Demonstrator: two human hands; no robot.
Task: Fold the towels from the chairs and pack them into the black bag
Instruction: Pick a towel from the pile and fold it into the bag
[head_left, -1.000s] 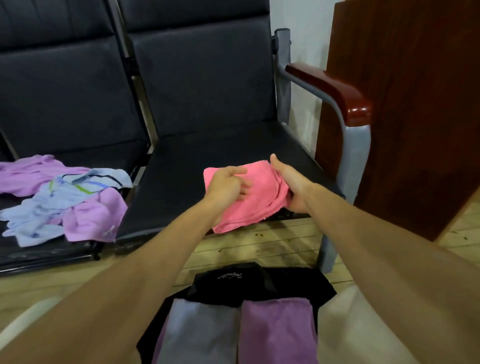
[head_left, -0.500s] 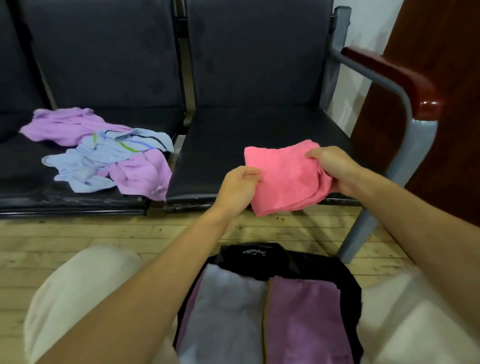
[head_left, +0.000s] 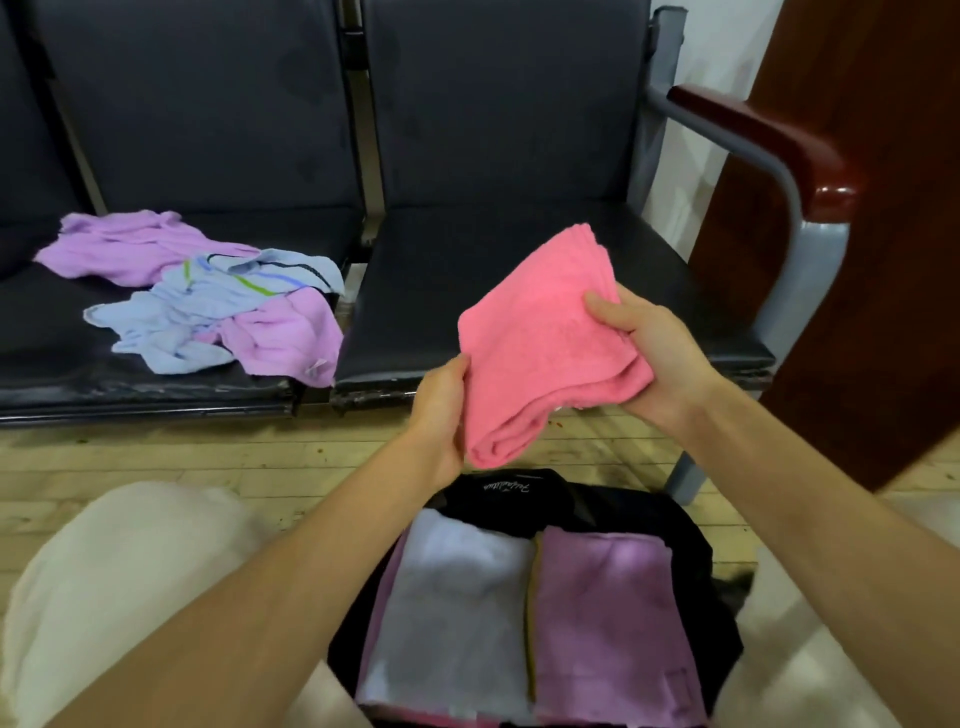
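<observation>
The folded pink towel (head_left: 540, 338) is held in the air between both hands, over the near edge of the right chair seat (head_left: 467, 270), just beyond the black bag (head_left: 587, 501). The left hand (head_left: 441, 410) grips its near-left edge. The right hand (head_left: 654, 353) pinches its right side, thumb on top. Inside the bag are a white towel (head_left: 457, 613) and a purple towel (head_left: 608, 623), folded and side by side. Loose towels (head_left: 208, 301) lie far left.

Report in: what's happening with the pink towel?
Left hand and right hand grip the folded pink towel, held up near the black bag. White towel and purple towel lie folded inside. Nothing blocks the bag.
</observation>
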